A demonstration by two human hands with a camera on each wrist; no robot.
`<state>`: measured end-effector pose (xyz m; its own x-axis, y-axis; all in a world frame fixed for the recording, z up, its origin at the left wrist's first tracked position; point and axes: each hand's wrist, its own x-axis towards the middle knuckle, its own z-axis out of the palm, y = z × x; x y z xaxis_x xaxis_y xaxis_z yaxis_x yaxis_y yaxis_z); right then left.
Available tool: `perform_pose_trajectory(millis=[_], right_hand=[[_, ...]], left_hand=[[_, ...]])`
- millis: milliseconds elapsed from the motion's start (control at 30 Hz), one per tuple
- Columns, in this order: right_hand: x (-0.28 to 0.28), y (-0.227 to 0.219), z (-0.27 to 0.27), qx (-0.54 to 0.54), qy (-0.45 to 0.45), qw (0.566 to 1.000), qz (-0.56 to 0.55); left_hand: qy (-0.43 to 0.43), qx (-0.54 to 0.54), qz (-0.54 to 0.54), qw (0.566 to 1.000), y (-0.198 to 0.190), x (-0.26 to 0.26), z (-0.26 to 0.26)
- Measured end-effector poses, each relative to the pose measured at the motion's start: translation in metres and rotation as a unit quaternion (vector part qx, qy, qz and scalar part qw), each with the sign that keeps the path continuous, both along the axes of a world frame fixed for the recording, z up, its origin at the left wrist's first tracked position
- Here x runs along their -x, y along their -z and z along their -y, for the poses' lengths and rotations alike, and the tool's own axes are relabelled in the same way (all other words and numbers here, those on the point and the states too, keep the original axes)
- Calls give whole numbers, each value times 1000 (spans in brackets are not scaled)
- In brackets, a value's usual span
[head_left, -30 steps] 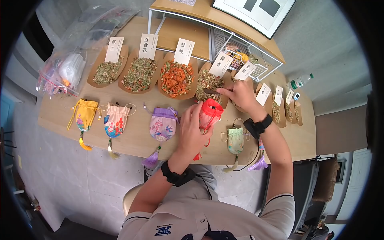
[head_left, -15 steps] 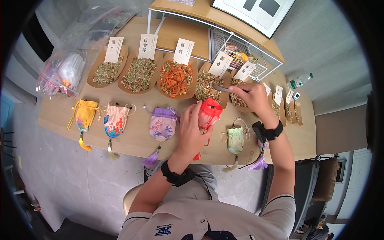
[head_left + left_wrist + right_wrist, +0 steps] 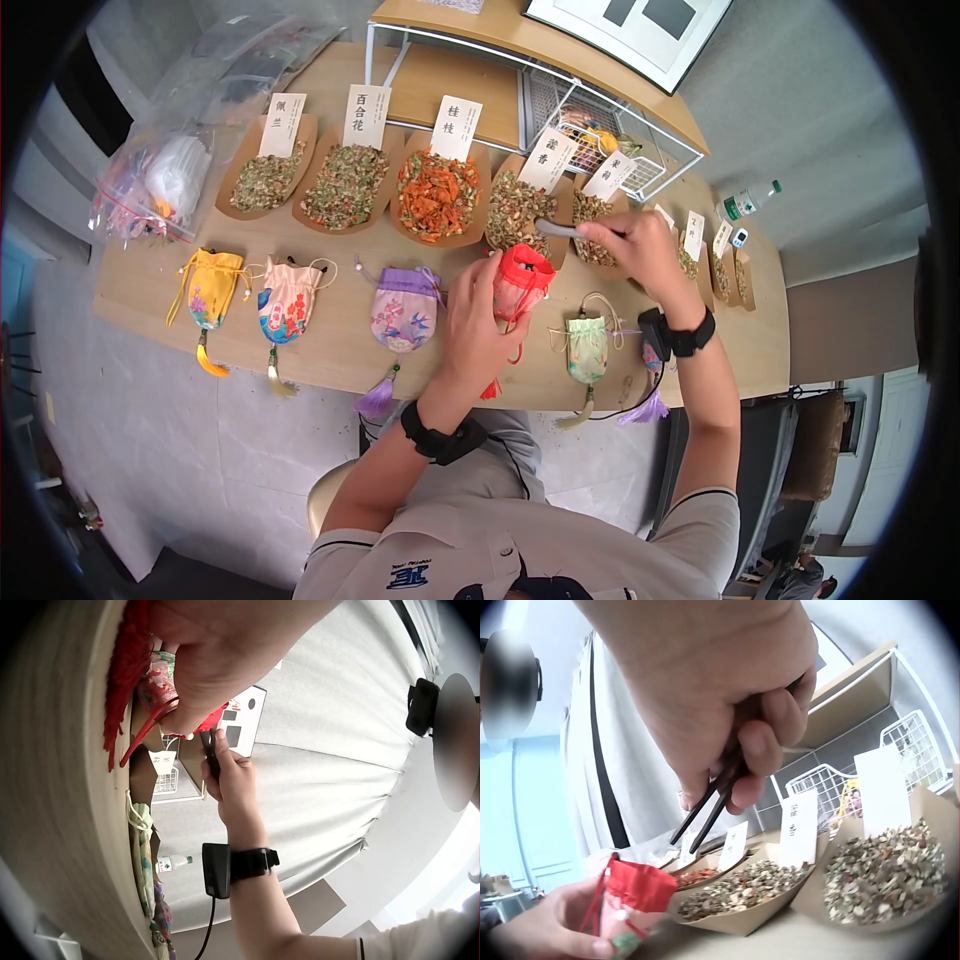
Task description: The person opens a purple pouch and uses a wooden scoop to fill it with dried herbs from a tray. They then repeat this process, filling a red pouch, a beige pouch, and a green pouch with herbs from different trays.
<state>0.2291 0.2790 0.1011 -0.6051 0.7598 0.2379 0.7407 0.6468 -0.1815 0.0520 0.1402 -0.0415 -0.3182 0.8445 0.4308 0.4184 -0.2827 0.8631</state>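
Observation:
My left hand holds a red drawstring pouch upright near the table's front edge, its red mouth spread wide. In my right hand are slim dark tongs, gripped between thumb and fingers. Two prongs show in the right wrist view, tips a little apart and pointing down toward the pouch side. From the head view the tongs overlap a brown paper tray of mixed chopped herbs, just beyond the pouch. A red cord and red tassel hang from the pouch. The pouch's contents are mostly hidden.
More herb trays with white label cards line the table's back. Yellow, pink, purple and green pouches lie along the front. A shelf stands behind, a bottle at right, plastic bags at left.
My right hand has lifted away from the herbs and shifted right and slightly toward me, still gripping the tongs. My left hand and the red pouch stay almost in place.

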Motion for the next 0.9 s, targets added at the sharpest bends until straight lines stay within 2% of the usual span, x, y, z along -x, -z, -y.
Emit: perform_pose_trajectory(millis=[133, 300, 533, 633, 733, 833, 900], right_hand=[[-9, 24, -50, -24, 28, 998, 44], [1, 37, -76, -17, 43, 996, 74], [14, 46, -76, 2, 36, 996, 85], [9, 55, -73, 0, -13, 996, 89], [7, 47, -63, 13, -48, 995, 89], [4, 40, -64, 31, -4, 999, 34], [7, 32, -67, 17, 37, 997, 66]], left_hand=[[8, 13, 15, 1000, 0, -1, 1], [3, 2, 1, 1000, 0, 1, -1], [11, 8, 13, 1000, 2, 0, -1], [0, -4, -14, 1000, 1, 1, -1], [10, 7, 14, 1000, 2, -1, -1], [7, 6, 4, 1000, 1, -1, 0], [-1, -10, -13, 1000, 2, -1, -1]])
